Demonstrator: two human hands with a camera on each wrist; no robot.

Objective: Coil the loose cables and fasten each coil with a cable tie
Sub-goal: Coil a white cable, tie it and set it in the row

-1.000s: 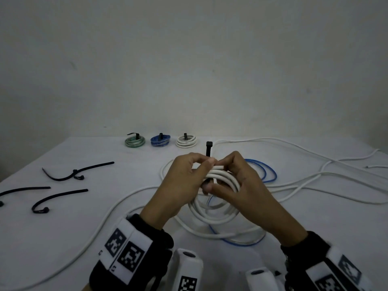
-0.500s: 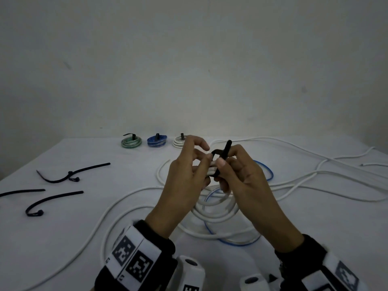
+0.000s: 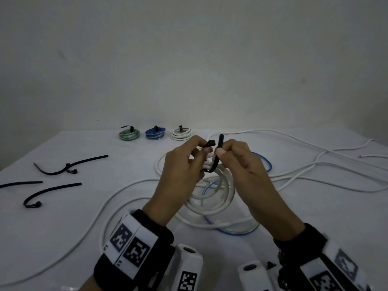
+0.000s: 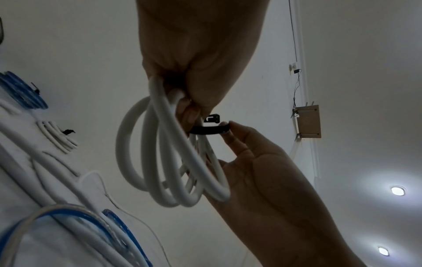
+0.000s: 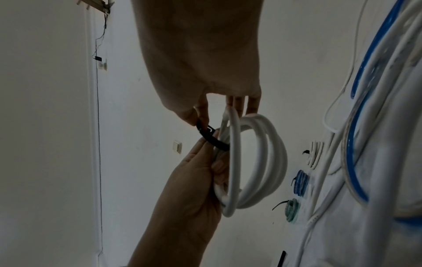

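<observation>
Pinching the black cable tie [image 3: 212, 159] from both sides: my left hand [image 3: 180, 173] holds its head end plus the white coil [image 3: 212, 192], my right hand [image 3: 241, 164] nips the tail, which points up toward 12 o'clock. Coil hangs upright above the table [image 3: 63, 217], palms facing. Three tied coils [image 3: 155, 133] sit at 11 o'clock. No readable writing, only square-patterned wristbands [image 3: 132, 242].

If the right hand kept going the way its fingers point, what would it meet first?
Probably the left hand: the right hand points left across the black cable tie both pinch over the white coil. Depth is unclear.
</observation>
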